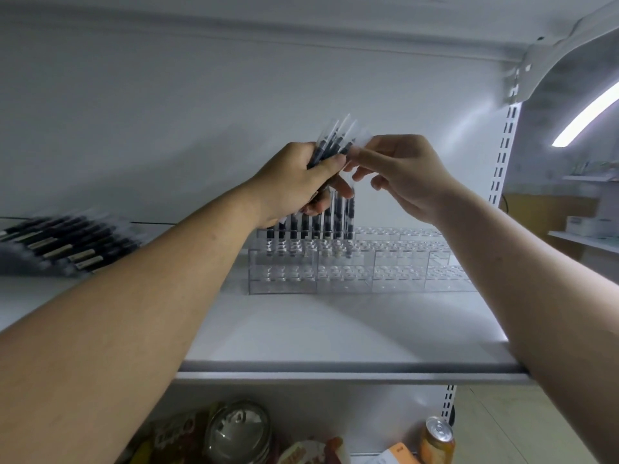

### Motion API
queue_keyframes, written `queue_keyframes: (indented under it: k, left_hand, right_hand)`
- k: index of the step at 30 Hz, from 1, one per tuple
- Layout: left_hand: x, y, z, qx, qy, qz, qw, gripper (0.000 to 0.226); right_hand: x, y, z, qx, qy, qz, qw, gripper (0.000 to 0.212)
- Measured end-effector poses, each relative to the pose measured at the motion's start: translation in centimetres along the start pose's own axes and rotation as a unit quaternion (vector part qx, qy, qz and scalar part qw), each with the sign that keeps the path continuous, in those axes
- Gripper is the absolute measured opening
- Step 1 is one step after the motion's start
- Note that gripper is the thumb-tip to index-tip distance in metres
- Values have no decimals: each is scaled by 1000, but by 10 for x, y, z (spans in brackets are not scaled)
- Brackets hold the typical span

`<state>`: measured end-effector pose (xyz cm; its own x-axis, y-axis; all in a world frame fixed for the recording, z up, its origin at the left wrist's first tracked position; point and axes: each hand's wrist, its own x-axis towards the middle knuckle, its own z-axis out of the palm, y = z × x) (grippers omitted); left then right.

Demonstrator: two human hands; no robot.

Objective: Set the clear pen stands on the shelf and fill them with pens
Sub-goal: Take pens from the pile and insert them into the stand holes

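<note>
- Black pens (330,145) stand nearly upright, clenched in my left hand (294,182).
- My right hand (408,172) pinches one pen's top; empty holes of the clear pen stands (398,283) lie below.

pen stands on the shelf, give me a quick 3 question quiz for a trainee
1. True or false: the left hand grips a bundle of pens.
2. Which part of the pen stands holds the standing pens? A left part, B right part, C none of it.
3. Fill in: the spare pens lie on the shelf to the ____ of the stands.
Key: 1 true; 2 A; 3 left.
</note>
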<state>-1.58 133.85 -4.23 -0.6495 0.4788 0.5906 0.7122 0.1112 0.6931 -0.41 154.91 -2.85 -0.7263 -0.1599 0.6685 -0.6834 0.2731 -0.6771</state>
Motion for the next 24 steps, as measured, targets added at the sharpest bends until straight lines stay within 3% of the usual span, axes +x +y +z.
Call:
queue_keyframes:
  k: [3, 6, 9, 12, 15, 24]
  left_hand:
    - [1, -1, 0, -4, 4, -10, 1000, 22]
    - [-1, 0, -1, 9, 7, -30, 999, 23]
    - [-2, 1, -1, 11, 2, -35, 999, 24]
    - [-2, 0, -2, 11, 1, -34, 999, 25]
    - [-2, -1, -1, 10, -6, -37, 999, 26]
    - [-1, -2, -2, 37, 10, -16, 999, 29]
  right_hand:
    - [3, -2, -4, 96, 57, 26, 993, 20]
    - [8, -6, -15, 178, 163, 27, 970, 17]
    - [13, 0, -24, 40, 239, 1, 970, 15]
    - [13, 8, -20, -115, 206, -22, 972, 13]
    - [10, 14, -13, -195, 151, -8, 969, 16]
    - [3, 16, -6, -246, 73, 17, 966, 18]
